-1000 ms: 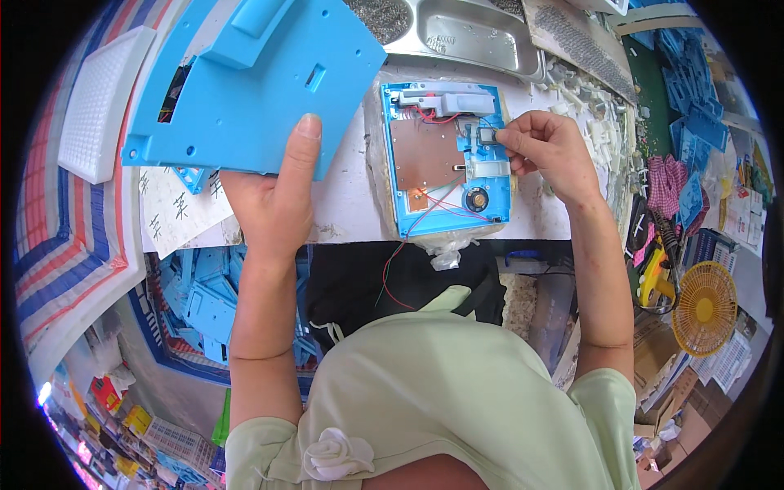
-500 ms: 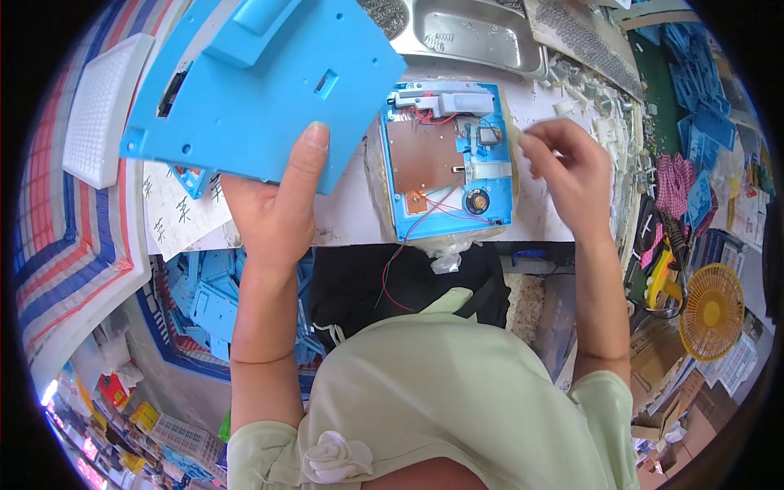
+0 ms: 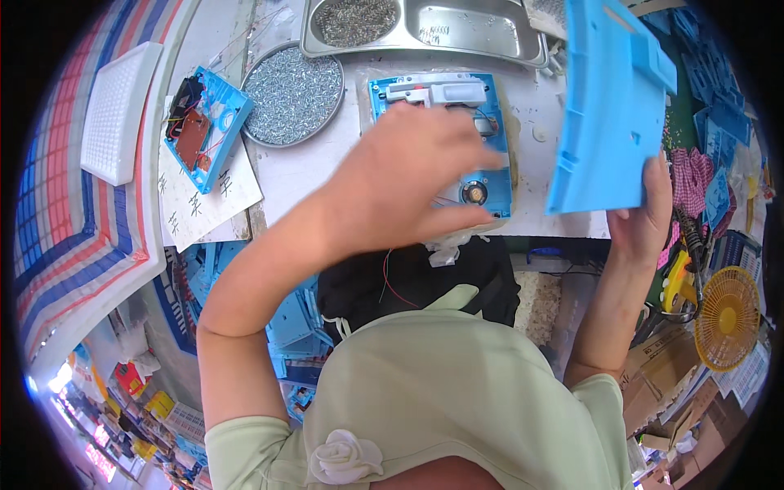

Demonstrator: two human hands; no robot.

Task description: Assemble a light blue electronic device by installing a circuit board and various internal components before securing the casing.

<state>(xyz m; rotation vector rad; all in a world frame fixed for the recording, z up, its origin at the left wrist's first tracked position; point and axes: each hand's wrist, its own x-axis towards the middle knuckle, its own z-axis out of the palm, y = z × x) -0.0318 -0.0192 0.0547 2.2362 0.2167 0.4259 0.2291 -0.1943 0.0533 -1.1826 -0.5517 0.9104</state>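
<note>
My right hand grips a blue plastic cover by its lower edge, holding it up and tilted at the right of the table. In the middle lies an open blue casing with a round speaker, wires and white fittings inside. Above it is my left hand, blurred by motion, its thumb apart from the fingers and nothing seen in it. This hand hides much of the casing's circuit board; whether it touches the casing I cannot tell. Thin red and green wires hang over the table's front edge.
A round dish of small screws stands left of the casing. Behind sits a divided metal tray with small metal parts. Another wired blue casing rests on a paper sheet. At right are a yellow basket and blue parts.
The blue cover has passed from my left hand to my right and moved from upper left to the right. My left hand has swung over the open casing.
</note>
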